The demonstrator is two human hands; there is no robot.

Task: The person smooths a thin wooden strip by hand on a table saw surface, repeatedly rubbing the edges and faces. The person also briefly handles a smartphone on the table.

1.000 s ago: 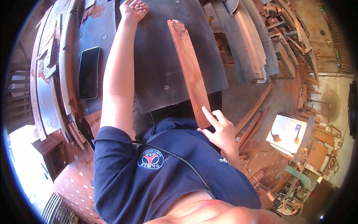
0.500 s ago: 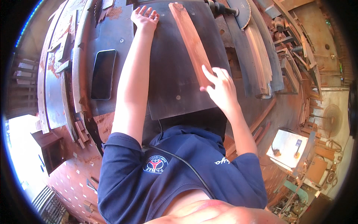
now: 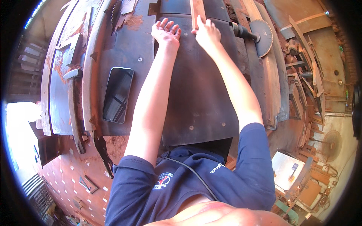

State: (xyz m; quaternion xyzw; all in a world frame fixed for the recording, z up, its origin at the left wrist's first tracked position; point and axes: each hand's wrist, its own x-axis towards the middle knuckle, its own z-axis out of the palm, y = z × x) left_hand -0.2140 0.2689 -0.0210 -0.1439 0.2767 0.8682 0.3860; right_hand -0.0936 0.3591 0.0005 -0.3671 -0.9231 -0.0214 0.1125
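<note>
Spanning the middle of the view is one dark, rust-flecked metal machine table (image 3: 196, 98), the largest thing here. One reddish-brown wooden strip (image 3: 197, 11) lies lengthwise at its far end, and the picture's top edge cuts the strip off, so its length cannot be told. One toothed circular saw blade (image 3: 261, 37) stands on a shaft to the far right. One dark rectangular phone (image 3: 118, 95) lies flat on the left side of the table. Two bare hands reach far forward: the right hand (image 3: 206, 33) rests on the near end of the strip, fingers curled loosely over it; the left hand (image 3: 166, 33) lies flat just left of the strip, fingers spread.
</note>
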